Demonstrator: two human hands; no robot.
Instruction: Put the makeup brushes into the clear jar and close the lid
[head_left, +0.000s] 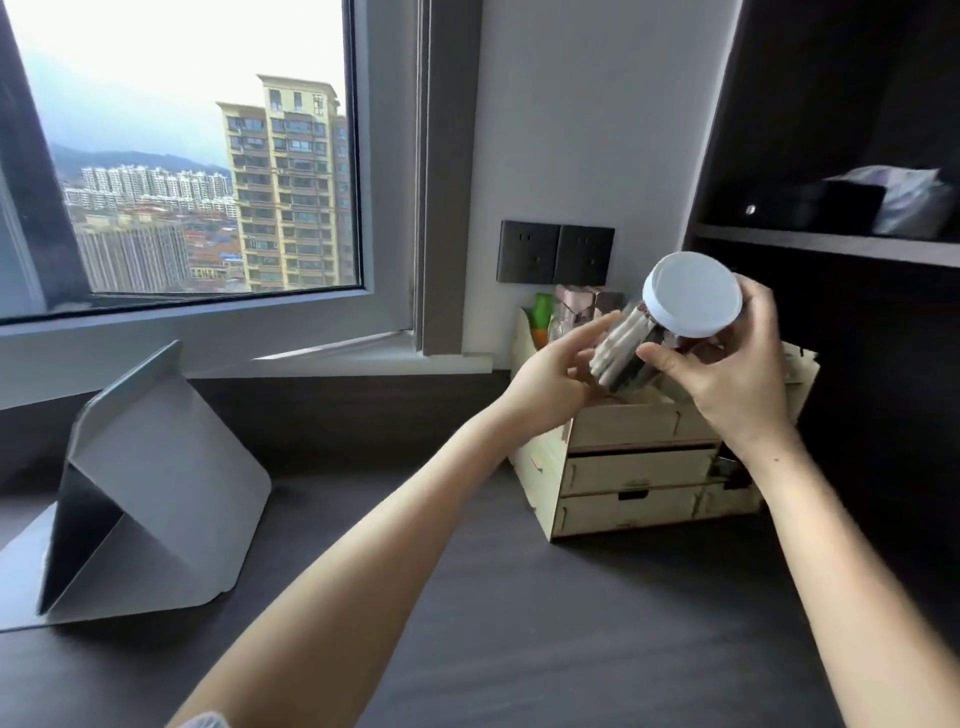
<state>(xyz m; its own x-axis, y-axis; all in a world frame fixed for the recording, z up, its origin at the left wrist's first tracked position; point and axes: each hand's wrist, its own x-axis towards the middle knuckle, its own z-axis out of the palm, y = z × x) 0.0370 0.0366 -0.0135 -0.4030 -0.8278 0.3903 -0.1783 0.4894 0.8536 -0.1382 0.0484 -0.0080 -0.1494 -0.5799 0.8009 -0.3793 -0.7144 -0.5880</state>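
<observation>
A clear jar (631, 358) is held tilted in the air above the wooden organizer, its white lid (691, 293) on top and facing me. Makeup brushes with pale handles (621, 345) show through its wall. My right hand (737, 364) wraps around the jar just under the lid, thumb in front. My left hand (558, 379) is at the jar's lower end, fingers spread and touching its side.
A pale wooden drawer organizer (634, 467) stands on the dark desk (519, 623) against the wall, with small bottles at its back. A grey folded tablet stand (150, 493) sits at left. Dark shelves (831, 244) rise at right, with a window behind the desk at left.
</observation>
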